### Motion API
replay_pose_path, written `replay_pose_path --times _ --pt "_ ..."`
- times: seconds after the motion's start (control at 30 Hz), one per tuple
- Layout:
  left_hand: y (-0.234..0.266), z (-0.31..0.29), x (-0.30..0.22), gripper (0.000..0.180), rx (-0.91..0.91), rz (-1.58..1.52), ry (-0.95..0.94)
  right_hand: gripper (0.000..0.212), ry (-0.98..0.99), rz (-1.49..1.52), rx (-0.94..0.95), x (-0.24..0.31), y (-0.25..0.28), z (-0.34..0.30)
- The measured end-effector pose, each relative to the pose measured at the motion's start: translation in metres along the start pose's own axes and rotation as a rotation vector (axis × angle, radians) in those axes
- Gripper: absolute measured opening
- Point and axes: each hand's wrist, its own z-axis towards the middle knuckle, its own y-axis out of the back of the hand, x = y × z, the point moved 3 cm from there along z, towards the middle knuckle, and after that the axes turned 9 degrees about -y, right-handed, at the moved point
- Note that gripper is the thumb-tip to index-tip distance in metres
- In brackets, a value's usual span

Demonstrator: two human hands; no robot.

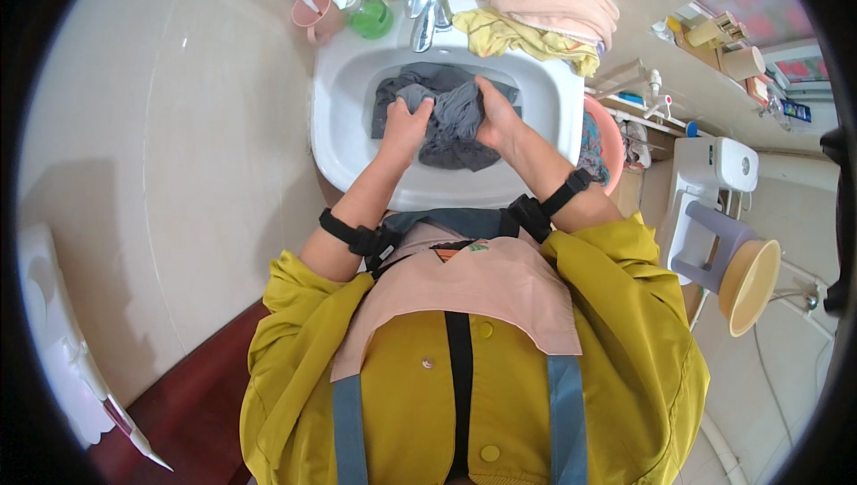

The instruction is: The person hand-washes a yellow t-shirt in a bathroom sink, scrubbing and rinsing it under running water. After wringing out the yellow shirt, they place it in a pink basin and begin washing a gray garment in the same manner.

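Observation:
A dark grey cloth garment (455, 141) lies bunched and wet-looking in the white sink (344, 141). My left hand (408, 128) grips a fold of it on the left, thumb and fingers closed on the fabric. On the right, my right hand (496, 117) holds another gathered part, its thumb pointing up along the cloth and its fingers partly hidden behind it. Between the two hands the fabric is lifted in a crumpled bundle, while the rest spreads over the basin bottom. Above the basin stands a chrome faucet (428, 3); no stream shows from it.
On the sink's back ledge are a pink cup (319, 19) with a toothbrush, a green soap pump bottle (368, 17), a yellow cloth (518, 37) and a folded pink towel (558, 7). Right of the sink sit a pink basin (609, 141) with clothes and a white washing machine (705, 172).

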Motion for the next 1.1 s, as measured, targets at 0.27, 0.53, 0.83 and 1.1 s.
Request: replay_pose_path --times 0.27,0.53,0.83,1.1 --pt "-0.036 -0.027 -0.027 0.049 -0.144 0.344 -0.162 0.024 0.295 -0.305 -0.174 -0.017 0.007 0.014" --pt "-0.014 -0.001 0.007 0.049 -0.323 -0.084 0.174 0.013 0.490 -0.537 -0.205 -0.044 -0.013 0.002" --pt "-0.004 0.005 0.020 0.053 -0.176 0.070 0.095 0.013 0.516 -0.529 -0.222 -0.057 -0.019 -0.002" --pt "-0.015 -0.015 0.022 0.063 0.236 -0.080 0.310 0.018 0.304 -0.429 -0.306 -0.021 0.070 0.059"
